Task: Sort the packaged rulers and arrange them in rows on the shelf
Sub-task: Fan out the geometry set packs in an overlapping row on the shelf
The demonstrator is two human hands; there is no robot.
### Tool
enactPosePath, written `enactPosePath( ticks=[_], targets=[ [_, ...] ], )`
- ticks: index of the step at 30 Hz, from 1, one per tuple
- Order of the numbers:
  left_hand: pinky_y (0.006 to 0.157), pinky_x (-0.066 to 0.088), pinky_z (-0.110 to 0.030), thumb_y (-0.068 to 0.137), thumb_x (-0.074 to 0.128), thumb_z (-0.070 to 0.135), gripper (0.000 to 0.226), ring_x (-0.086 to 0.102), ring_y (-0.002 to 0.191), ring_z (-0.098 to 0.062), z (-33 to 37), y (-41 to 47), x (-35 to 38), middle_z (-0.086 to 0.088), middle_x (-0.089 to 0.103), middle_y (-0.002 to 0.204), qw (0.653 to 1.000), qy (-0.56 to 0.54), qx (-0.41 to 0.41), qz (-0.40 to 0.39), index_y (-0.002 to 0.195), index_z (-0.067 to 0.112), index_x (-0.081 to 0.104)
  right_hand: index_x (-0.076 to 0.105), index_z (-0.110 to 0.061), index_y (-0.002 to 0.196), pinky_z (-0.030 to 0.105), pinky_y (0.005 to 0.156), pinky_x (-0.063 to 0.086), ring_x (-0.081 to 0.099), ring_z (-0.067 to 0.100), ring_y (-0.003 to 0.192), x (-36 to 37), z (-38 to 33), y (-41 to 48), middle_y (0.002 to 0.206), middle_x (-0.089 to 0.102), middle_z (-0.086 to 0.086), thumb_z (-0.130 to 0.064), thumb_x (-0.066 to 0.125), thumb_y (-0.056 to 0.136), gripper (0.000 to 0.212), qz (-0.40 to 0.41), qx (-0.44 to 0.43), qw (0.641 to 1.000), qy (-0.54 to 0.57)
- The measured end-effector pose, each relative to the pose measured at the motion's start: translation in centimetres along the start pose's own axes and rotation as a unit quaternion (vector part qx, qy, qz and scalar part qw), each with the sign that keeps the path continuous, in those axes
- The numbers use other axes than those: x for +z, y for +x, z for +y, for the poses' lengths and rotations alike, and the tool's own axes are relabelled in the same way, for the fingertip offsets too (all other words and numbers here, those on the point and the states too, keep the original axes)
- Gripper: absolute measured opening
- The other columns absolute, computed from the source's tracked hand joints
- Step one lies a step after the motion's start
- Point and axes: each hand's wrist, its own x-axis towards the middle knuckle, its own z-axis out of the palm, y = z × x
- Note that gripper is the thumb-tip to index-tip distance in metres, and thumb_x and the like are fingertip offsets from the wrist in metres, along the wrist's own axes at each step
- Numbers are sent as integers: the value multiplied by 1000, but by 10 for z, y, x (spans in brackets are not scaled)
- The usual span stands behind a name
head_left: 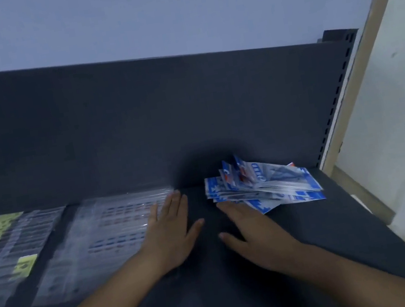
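Left grip (171, 228) released, palm down, fingers straight, resting on the shelf (220, 297) with fingertips over the right edge of the clear packs (108, 236). Right grip (252, 230) likewise released and holding nothing, fingers spread and straight. Tips touching or just short of the near-left corner of the blue pile (268, 185); too blurred to tell which.

Head view only. Blue pile loose, fanned and unsquared, sitting toward the back right of the shelf, near the slotted upright (337, 114). Long axis of its packs running roughly left to right, dipping a little toward the right. Lies ahead and to the right of the right grip, apart from the left one across a strip of shelf. Clear packs laid flat in a row to the left. Further left, another row with yellow cards (1, 240), blurred.

Judged from this: two rows down, blue pile not yet sorted. Next, probably a gather of the pile by the right grip, much the nearer. Needs squaring before going down beside the clear row. Slick wrappers apt to slide apart if lifted by one corner.
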Motion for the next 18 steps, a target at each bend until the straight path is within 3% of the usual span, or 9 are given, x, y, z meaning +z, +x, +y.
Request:
enactPosePath(
  ticks=[2, 4, 6, 8, 11, 15, 18],
  targets=[
    [114, -14, -32, 99, 24, 50, 73, -17, 144, -15, 25, 13, 1, -4, -17, 157, 999, -22, 30, 14, 149, 11, -12, 57, -10, 123, 21, 109, 19, 45, 22, 127, -18, 33, -2, 130, 56, 6, -25, 50, 81, 45, 78, -43, 995, -47],
    [116, -10, -31, 97, 32, 49, 78, -14, 145, -17, 45, 26, 2, -6, -15, 158, 998, -44, 35, 25, 149, 11, -12, 63, -9, 111, 34, 105, 35, 54, 29, 116, -32, 70, -3, 117, 62, 9, -15, 55, 66, 46, 121, -35, 989, -82],
    [119, -2, -33, 94, 42, 49, 86, -8, 146, -21, 56, 40, 4, -9, -10, 158, 994, -102, 7, 26, 149, 11, -11, 49, -10, 130, 43, 110, 28, 39, 32, 131, -45, 101, -3, 134, 48, 12, -17, 56, 70, 61, 95, 26, 989, -111],
    [119, 5, -34, 90, 53, 46, 93, -3, 146, -22, 61, 51, 10, -10, -6, 159, 985, -169, -14, 21, 150, 11, -10, 19, -18, 147, 42, 116, 6, 7, 25, 145, -53, 129, -5, 155, 16, 6, -31, 59, 77, 81, 10, 96, 987, -129],
    [118, 15, -33, 85, 64, 35, 99, 8, 146, -20, 63, 60, 20, -5, -2, 159, 967, -254, -6, 16, 150, 15, -7, -1, -28, 149, 45, 116, -1, -10, 19, 145, -55, 153, -2, 158, -7, -2, -48, 61, 79, 95, -55, 131, 983, -117],
    [109, 32, -31, 79, 68, 18, 86, 33, 134, -17, 61, 69, 23, -6, 20, 152, 944, -324, 19, 56, 147, 15, 15, 10, -22, 149, 39, 118, 8, 4, 15, 145, -49, 162, 4, 157, 8, -2, -58, 57, 82, 89, -20, 86, 988, -128],
    [86, 34, -12, 80, 65, 8, 60, 44, 115, -8, 62, 70, 20, 0, 39, 129, 935, -329, 62, 118, 132, 18, 36, 34, -13, 142, 34, 114, 21, 31, 21, 137, -45, 156, 10, 149, 33, 3, -56, 60, 80, 80, 28, 37, 988, -145]
  ],
)
